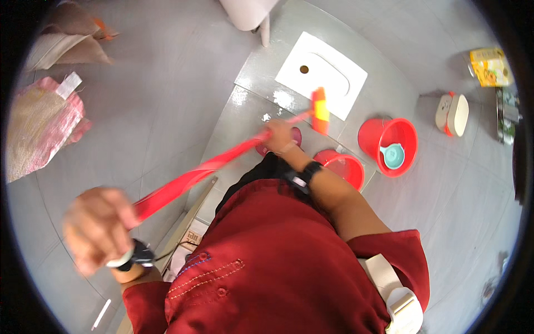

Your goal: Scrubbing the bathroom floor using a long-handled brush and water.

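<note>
A long red-handled cleaning tool (200, 173) slants from lower left to upper right, blurred by motion. My left hand (100, 227), also blurred, is closed at its upper end. Further down the handle, my right hand (278, 135) grips it above my maroon shoes. The red and yellow head (320, 112), perhaps a brush or wiper, shows over the near edge of a white squat toilet pan (340, 69); contact cannot be told. To the right of my right hand are a small red bucket (354, 169) and a larger red bucket (367, 137) with a light blue dipper (393, 156) in it.
Grey tiles around the pan look wet. A pale basin (248, 12) with a pipe is beyond. Woven sacks or cloths (46, 125) lie at left. At right are a cream container (452, 113) and a yellow packet (490, 67). A raised edge (200, 196) runs by my left side.
</note>
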`<move>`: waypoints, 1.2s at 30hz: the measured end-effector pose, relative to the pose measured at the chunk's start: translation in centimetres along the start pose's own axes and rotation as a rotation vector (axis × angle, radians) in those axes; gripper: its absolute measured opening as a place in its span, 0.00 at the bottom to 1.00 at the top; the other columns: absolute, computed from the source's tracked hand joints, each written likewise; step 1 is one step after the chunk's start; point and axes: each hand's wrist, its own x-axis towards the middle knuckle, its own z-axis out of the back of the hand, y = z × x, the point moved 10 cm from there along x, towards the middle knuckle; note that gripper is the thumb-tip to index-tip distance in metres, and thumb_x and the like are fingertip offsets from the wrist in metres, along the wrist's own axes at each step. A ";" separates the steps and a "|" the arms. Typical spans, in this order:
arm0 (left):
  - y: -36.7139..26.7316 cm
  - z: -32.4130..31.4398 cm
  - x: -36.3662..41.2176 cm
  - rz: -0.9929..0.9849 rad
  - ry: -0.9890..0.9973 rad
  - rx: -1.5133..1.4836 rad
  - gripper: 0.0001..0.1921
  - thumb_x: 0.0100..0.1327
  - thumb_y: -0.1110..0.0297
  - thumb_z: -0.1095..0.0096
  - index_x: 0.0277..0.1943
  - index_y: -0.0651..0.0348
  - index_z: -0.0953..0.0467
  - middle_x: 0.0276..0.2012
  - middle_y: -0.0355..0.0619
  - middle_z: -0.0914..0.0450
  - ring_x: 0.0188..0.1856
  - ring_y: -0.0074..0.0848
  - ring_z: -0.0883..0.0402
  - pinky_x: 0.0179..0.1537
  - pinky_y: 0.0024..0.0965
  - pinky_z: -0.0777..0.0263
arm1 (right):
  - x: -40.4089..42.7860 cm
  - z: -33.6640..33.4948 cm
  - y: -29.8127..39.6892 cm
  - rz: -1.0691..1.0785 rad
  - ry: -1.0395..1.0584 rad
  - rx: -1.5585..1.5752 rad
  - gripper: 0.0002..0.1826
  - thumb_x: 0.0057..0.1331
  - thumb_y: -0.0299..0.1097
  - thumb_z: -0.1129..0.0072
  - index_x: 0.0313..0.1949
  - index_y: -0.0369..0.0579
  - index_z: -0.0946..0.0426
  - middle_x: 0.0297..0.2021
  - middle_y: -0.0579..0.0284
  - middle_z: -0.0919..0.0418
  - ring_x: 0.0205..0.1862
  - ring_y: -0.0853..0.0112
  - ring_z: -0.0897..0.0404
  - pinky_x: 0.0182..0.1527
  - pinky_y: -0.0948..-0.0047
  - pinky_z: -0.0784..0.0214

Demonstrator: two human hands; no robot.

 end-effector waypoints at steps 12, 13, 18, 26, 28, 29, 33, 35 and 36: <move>-2.2 -2.7 1.0 -0.189 0.242 -0.128 0.19 0.61 0.58 0.46 0.15 0.50 0.30 0.13 0.33 0.27 0.17 0.16 0.26 0.29 0.24 0.29 | -0.3 -0.5 -0.6 0.036 0.181 0.104 0.07 0.44 0.33 0.40 0.21 0.49 0.29 0.21 0.55 0.26 0.29 0.55 0.25 0.31 0.58 0.34; 1.0 -2.2 1.2 -0.048 0.067 -0.199 0.20 0.61 0.59 0.46 0.12 0.51 0.32 0.12 0.35 0.28 0.15 0.19 0.29 0.27 0.27 0.30 | -2.0 0.6 -3.1 -0.031 0.221 0.025 0.07 0.44 0.34 0.40 0.21 0.49 0.29 0.21 0.56 0.25 0.29 0.55 0.24 0.31 0.58 0.34; 5.3 -3.3 0.0 0.186 -0.218 -0.058 0.23 0.61 0.59 0.48 0.10 0.52 0.39 0.10 0.37 0.30 0.13 0.24 0.31 0.27 0.32 0.31 | -5.0 2.4 -6.3 -0.124 0.328 -0.121 0.08 0.45 0.40 0.40 0.21 0.52 0.27 0.23 0.56 0.24 0.31 0.55 0.23 0.33 0.56 0.33; 0.6 -8.3 2.7 -0.036 0.316 -0.267 0.17 0.59 0.60 0.43 0.15 0.53 0.30 0.14 0.36 0.27 0.20 0.21 0.24 0.31 0.27 0.28 | -3.0 2.2 -3.2 0.049 0.327 0.100 0.07 0.47 0.39 0.44 0.23 0.52 0.26 0.24 0.54 0.24 0.31 0.54 0.24 0.33 0.56 0.33; 0.9 -9.5 2.9 -0.121 0.349 -0.297 0.18 0.60 0.59 0.43 0.15 0.54 0.32 0.15 0.38 0.27 0.21 0.24 0.23 0.31 0.29 0.28 | -3.8 3.3 -5.7 -0.060 0.390 0.051 0.08 0.46 0.36 0.43 0.22 0.47 0.29 0.22 0.51 0.26 0.28 0.52 0.25 0.31 0.54 0.34; 1.2 -9.4 3.1 -0.111 0.305 -0.313 0.19 0.60 0.59 0.43 0.15 0.54 0.32 0.15 0.38 0.27 0.21 0.24 0.23 0.31 0.30 0.28 | -3.7 4.2 -5.3 -0.011 0.362 0.112 0.08 0.46 0.36 0.43 0.22 0.47 0.29 0.22 0.51 0.26 0.28 0.52 0.25 0.31 0.54 0.34; -1.1 -7.8 1.8 -0.053 -0.003 -0.152 0.19 0.60 0.60 0.45 0.13 0.49 0.34 0.13 0.32 0.27 0.17 0.18 0.25 0.29 0.25 0.30 | -2.7 4.8 -3.3 0.040 0.437 0.091 0.10 0.46 0.39 0.43 0.22 0.48 0.28 0.23 0.51 0.25 0.29 0.52 0.24 0.31 0.55 0.33; -3.7 -5.3 0.3 -0.016 -0.237 -0.065 0.19 0.60 0.61 0.46 0.12 0.47 0.35 0.12 0.30 0.28 0.16 0.15 0.26 0.27 0.22 0.31 | -1.4 4.1 -0.5 0.119 0.470 0.043 0.11 0.47 0.41 0.43 0.24 0.48 0.26 0.24 0.52 0.24 0.30 0.53 0.23 0.33 0.56 0.32; -6.0 -4.9 -0.3 -0.107 -0.260 -0.062 0.19 0.59 0.63 0.46 0.11 0.45 0.37 0.10 0.28 0.29 0.14 0.13 0.29 0.26 0.21 0.34 | -0.9 3.1 0.5 0.111 0.536 0.059 0.09 0.47 0.40 0.45 0.25 0.49 0.25 0.25 0.52 0.23 0.33 0.54 0.23 0.35 0.56 0.32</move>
